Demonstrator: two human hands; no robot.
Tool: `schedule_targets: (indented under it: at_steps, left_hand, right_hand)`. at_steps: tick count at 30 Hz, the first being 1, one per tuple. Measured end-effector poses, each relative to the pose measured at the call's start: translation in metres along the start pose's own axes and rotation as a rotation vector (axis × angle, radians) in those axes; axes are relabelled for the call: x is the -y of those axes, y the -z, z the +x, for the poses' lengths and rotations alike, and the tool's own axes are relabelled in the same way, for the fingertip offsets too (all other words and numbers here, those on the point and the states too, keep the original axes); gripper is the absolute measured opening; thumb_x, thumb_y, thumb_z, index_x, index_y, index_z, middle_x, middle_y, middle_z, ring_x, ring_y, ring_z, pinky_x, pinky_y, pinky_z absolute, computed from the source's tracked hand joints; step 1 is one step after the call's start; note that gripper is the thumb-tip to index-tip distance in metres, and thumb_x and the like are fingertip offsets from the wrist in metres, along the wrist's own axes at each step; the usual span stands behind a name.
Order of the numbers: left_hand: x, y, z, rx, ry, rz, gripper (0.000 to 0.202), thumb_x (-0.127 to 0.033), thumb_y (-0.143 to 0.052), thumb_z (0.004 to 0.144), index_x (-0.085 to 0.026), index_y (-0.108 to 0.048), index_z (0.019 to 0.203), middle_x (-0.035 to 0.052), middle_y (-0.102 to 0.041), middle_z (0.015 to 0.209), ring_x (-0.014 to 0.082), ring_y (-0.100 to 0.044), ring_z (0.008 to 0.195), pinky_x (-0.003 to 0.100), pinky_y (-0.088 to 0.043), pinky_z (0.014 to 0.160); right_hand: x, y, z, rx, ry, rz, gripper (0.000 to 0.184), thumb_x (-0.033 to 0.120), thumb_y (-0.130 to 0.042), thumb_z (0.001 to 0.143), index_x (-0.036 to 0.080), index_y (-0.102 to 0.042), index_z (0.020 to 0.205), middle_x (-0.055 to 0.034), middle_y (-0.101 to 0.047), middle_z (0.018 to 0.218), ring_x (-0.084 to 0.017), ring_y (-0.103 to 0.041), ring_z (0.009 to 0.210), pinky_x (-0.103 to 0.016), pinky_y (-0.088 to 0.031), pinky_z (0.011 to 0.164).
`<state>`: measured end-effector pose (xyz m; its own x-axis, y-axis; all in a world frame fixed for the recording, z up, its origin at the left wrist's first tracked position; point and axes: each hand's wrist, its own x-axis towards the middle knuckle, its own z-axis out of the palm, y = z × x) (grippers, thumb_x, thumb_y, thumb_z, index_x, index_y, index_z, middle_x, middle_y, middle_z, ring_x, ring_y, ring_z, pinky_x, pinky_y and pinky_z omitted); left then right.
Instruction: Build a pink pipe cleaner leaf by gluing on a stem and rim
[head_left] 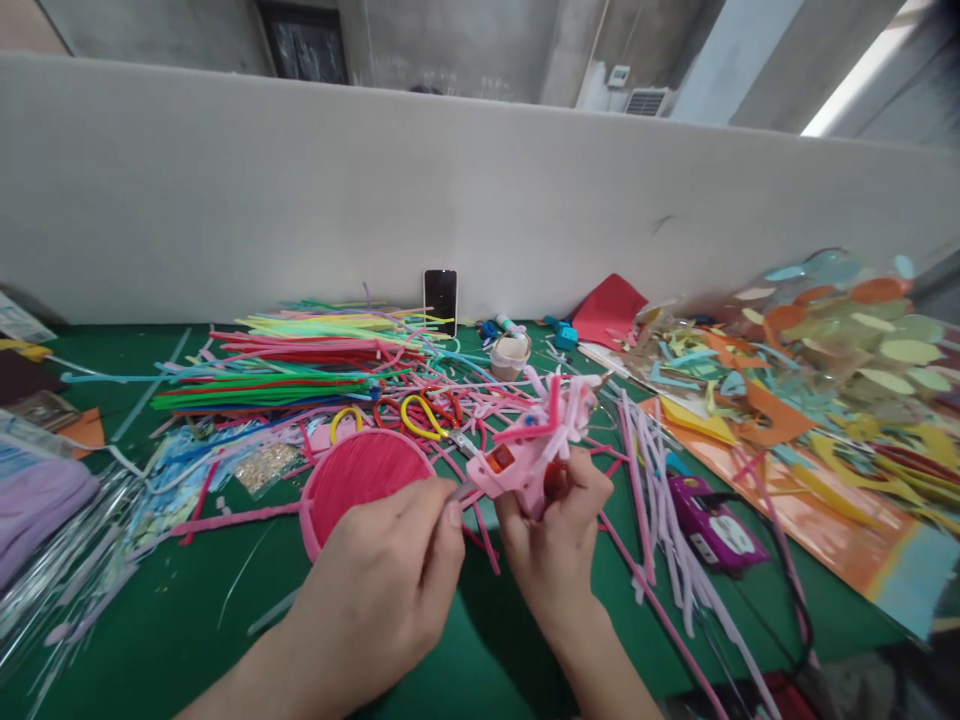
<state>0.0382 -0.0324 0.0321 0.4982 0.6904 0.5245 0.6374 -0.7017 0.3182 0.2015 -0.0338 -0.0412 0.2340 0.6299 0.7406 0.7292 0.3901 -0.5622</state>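
Note:
My right hand [551, 545] is wrapped round the handle of a pink glue gun [484, 477] with an orange trigger and a red-orange window. Its front end points away to the upper right, among pink pipe cleaner pieces [574, 410]; whether these are stuck to it or behind it, I cannot tell. My left hand [390, 570] pinches a greyish glue stick [463, 491] at the rear of the gun. Part of the stick is hidden by my fingers. Just beyond my left hand lies a round pink-red disc [375, 480] with a lighter rim.
Yellow-handled scissors [421, 418] lie behind the disc, near bundled coloured pipe cleaners [300, 365]. A phone [440, 300] leans on the white partition [480, 200]. To the right are lilac strips [675, 520], a purple device [712, 530] with a black cord and paper scraps [780, 410].

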Motion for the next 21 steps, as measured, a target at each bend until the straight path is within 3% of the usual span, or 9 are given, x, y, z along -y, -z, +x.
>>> schedule_targets:
  at_steps: [5,12,18,21]
  left_hand:
    - [0.004,-0.003,-0.004,0.013,-0.079,0.156,0.027,-0.010,-0.034,0.096,-0.013,-0.060,0.098,0.0057,-0.071,0.077,0.0175,-0.068,0.060,0.027,-0.048,0.048]
    - [0.007,-0.012,-0.014,-0.171,-0.239,0.561,0.030,-0.002,-0.040,0.093,-0.003,-0.056,0.118,0.0034,-0.062,0.064,0.0180,-0.060,0.050,0.029,-0.041,0.044]
    - [0.008,-0.011,-0.011,-0.150,-0.124,0.199,0.024,-0.015,-0.041,0.101,-0.014,-0.053,0.121,0.0071,-0.073,0.086,0.0187,-0.072,0.076,0.028,-0.055,0.067]
    - [0.005,-0.007,-0.005,-0.079,-0.057,0.085,0.029,-0.027,-0.041,0.103,-0.015,-0.049,0.127,0.0078,-0.075,0.093,0.0173,-0.073,0.080,0.025,-0.057,0.069]
  right_hand:
    - [0.001,0.000,-0.001,0.006,-0.018,-0.003,0.046,0.016,-0.056,0.087,0.025,-0.031,0.124,-0.0054,-0.047,0.099,-0.017,-0.056,0.076,-0.029,-0.049,0.061]
    - [0.015,-0.005,-0.007,-0.028,-0.136,-0.043,0.044,0.019,-0.056,0.088,0.024,-0.033,0.125,-0.0092,-0.050,0.106,-0.021,-0.059,0.089,-0.035,-0.052,0.072]
    - [0.016,-0.007,-0.010,-0.028,-0.160,-0.032,0.045,0.019,-0.056,0.087,0.024,-0.032,0.124,-0.0082,-0.047,0.105,-0.023,-0.058,0.095,-0.035,-0.052,0.075]
    - [0.008,-0.005,0.000,0.027,-0.178,-0.005,0.044,0.019,-0.056,0.087,0.024,-0.032,0.123,-0.0079,-0.047,0.105,-0.023,-0.059,0.090,-0.036,-0.052,0.075]
